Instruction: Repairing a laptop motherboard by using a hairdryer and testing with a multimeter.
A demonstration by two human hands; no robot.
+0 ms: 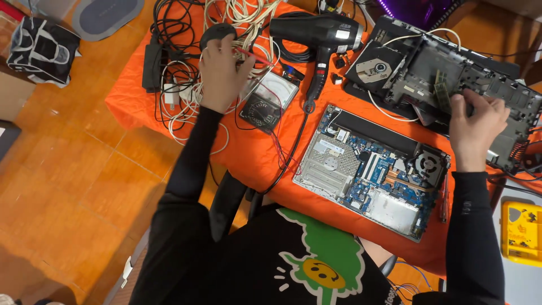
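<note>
From the head camera, you look down on a table under an orange cloth point(254, 152). Your left hand point(223, 73) reaches out over a tangle of white and black cables point(180, 96); its fingers are curled together around a thin red probe lead point(251, 55), though the hand's back hides exactly how the pinch sits. The palm also covers part of a rounded black object point(217, 31) at the fingertips, too hidden to identify. Just right of that hand lies a black analogue multimeter with a pale dial face point(270, 100), tilted on the cloth.

Your right hand point(477, 121) rests on a stripped black plastic laptop shell point(451, 68) at the far right, fingertips closed on a small green memory stick point(441, 90) standing on edge; the stick's lower end is hidden by the thumb. The shell's right end runs out of frame.

Between your arms lies an opened silver laptop base with its blue circuit board and round fan exposed point(372, 169). A black hair dryer point(319, 36) lies beyond it, bearing a small white rectangular label near its rear, too small to make out. A yellow rectangular plastic case point(522, 231) with dark markings sits at the right edge, partly cut off. A black bag with white trim point(42, 48) lies on the floor, upper left.
</note>
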